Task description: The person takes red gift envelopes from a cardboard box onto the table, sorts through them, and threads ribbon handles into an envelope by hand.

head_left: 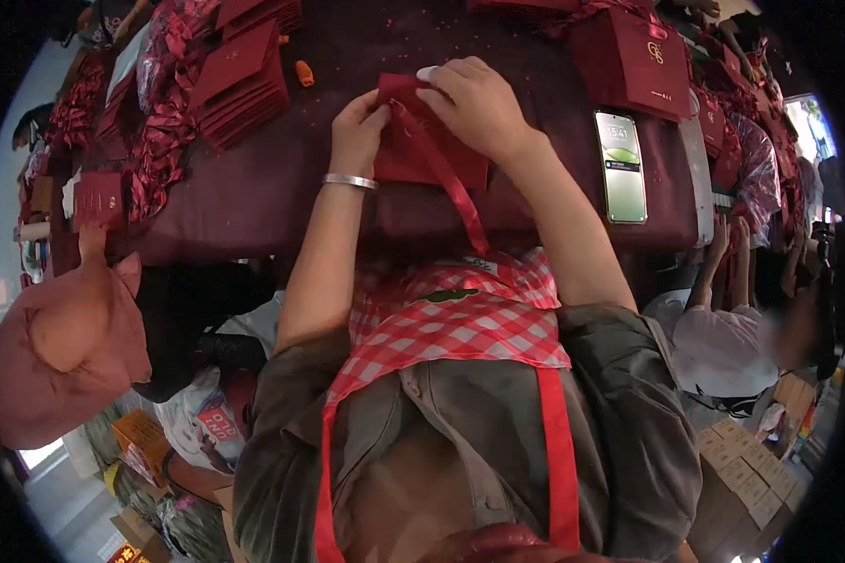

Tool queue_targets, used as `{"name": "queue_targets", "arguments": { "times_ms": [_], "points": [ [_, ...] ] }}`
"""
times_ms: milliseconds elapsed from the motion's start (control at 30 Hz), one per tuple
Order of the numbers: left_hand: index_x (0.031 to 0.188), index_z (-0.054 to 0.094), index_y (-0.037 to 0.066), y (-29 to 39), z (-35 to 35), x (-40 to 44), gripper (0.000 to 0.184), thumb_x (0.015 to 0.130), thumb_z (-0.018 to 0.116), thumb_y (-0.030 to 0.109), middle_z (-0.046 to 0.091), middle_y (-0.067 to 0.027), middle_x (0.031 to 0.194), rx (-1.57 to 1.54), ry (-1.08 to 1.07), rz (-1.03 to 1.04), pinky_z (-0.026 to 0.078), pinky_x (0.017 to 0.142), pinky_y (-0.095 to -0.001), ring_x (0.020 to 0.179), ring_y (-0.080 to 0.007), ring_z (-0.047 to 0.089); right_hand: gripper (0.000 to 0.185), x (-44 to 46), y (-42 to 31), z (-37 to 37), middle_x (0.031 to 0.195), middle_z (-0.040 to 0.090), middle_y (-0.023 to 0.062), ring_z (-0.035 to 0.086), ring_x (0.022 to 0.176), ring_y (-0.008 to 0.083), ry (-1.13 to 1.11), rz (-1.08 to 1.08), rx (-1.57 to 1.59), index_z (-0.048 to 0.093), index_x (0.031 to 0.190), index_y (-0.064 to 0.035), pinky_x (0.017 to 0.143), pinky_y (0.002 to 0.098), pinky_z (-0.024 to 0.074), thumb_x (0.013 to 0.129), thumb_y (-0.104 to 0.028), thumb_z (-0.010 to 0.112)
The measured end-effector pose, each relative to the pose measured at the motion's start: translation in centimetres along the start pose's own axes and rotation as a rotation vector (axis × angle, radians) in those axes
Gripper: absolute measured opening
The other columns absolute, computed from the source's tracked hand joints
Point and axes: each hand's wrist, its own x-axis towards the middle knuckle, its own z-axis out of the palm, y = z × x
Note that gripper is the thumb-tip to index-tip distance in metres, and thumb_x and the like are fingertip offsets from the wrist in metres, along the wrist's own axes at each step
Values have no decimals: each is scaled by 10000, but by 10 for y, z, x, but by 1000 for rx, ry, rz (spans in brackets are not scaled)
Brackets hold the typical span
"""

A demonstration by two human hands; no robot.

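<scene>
A flat dark red paper gift bag [396, 155] lies on the table in front of me, with a shiny red ribbon [453, 183] running from near its upper left corner toward my apron. My left hand [359, 131] pinches the bag's left edge near that corner, thumb on top by the ribbon. Bent over the top edge, my right hand [479, 105] has its fingers closed at the bag; a small white patch shows at one fingertip. Whether those fingers also grip ribbon is hidden.
A phone [620, 169] lies to my right. Stacked red bags [239, 94] and loose ribbons [164, 145] are on the left, with more bags [643, 66] at the upper right. A small orange object [304, 73] sits beyond. Other people work on both sides.
</scene>
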Motion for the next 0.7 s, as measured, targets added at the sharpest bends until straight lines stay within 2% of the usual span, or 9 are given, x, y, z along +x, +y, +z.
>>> {"name": "queue_targets", "arguments": {
  "times_ms": [100,200,267,333,367,400,467,567,700],
  "points": [
    [1132,590,-24,12,1,8,278,858,539,-26,654,-75,997,-93,-14,2,508,771,-253,862,-132,620,192,-28,-2,-31,811,614,85,586,815,277,81,-70,7,643,969,-57,743,395,493,802,-152,634],
    [1087,623,-16,5,-8,32,251,841,572,-8,662,-71,968,20,74,40,509,753,-258,831,-133,622,213,-68,-10,-51,854,599,91,577,854,289,-98,-111,78,638,979,-58,775,394,491,770,-96,633],
    [1082,630,-10,10,-4,32,252,835,586,3,663,-64,970,53,118,33,505,749,-255,818,-128,621,295,-89,-20,-60,946,581,95,554,951,300,-276,-239,-2,638,1015,-92,826,406,482,720,-86,639],
    [1073,637,-9,11,-2,33,247,831,590,5,666,-56,964,65,76,75,501,755,-254,823,-123,620,353,-99,-31,-66,1032,553,101,514,1047,305,-385,-307,19,641,1042,-139,899,435,454,691,-101,635],
    [1064,644,-6,9,-5,34,240,831,587,4,668,-53,959,54,56,87,499,761,-251,826,-120,619,343,-108,-31,-64,1127,523,105,455,1152,314,-440,-321,28,645,1050,-173,971,475,404,709,-135,630],
    [1064,644,-6,8,-4,34,240,831,587,4,668,-53,959,54,60,84,499,761,-251,826,-120,619,343,-108,-34,-66,1127,523,105,455,1152,314,-443,-321,32,645,1050,-173,971,475,404,709,-135,630],
    [1100,634,31,8,-5,33,234,874,574,32,665,-69,1014,132,70,117,518,777,-296,884,-163,632,313,-105,-42,-69,1256,467,106,374,1253,328,-498,-327,7,649,1032,-183,1038,511,332,722,-159,623],
    [1106,629,30,9,-4,30,239,872,584,37,662,-65,1022,145,93,113,515,786,-293,893,-159,630,266,-109,-46,-70,1354,405,98,290,1323,335,-584,-359,82,646,994,-192,1073,533,276,729,-177,620],
    [1077,636,-6,6,-5,32,242,839,596,15,661,-56,963,66,84,123,495,770,-246,849,-122,612,204,-118,-38,-65,1386,381,92,273,1337,339,-645,-455,20,616,948,-189,1085,530,259,745,-198,603]
  ]
}}
